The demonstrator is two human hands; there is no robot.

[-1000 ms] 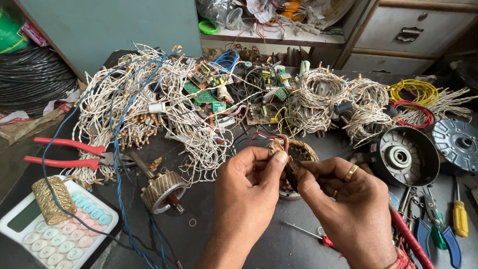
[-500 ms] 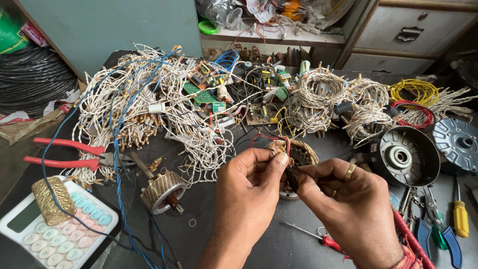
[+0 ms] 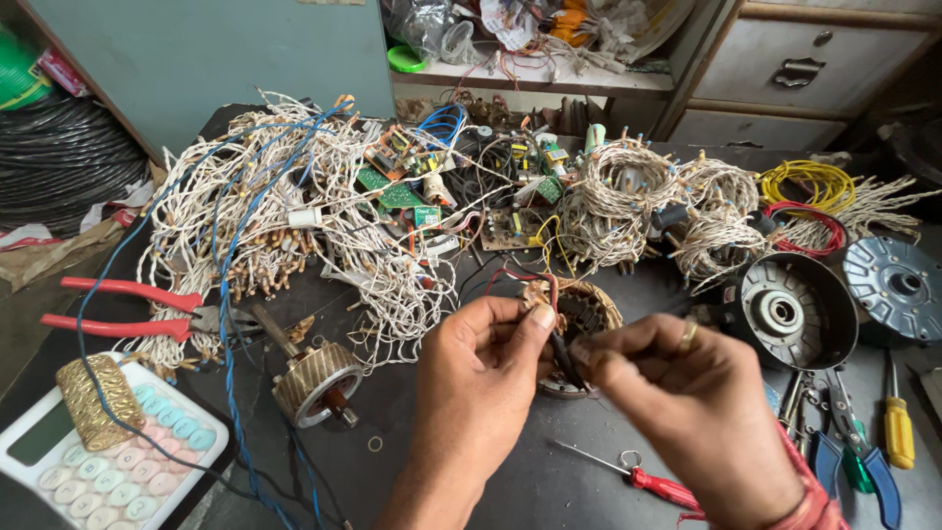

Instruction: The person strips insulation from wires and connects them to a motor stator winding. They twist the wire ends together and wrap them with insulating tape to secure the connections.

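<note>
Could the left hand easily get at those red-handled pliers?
Probably yes: the red-handled pliers lie uncovered left of the left hand, only thin wires between. But its fingers pinch a dark wire now.

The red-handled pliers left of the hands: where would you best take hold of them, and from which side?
Take the pliers by the two red handles, coming from the left, where the handles point away from the wire tangle. The metal head lies to the right, against the wires, so that end is crowded. The handles lie spread and flat on the table, so a hand must close them together.
</note>
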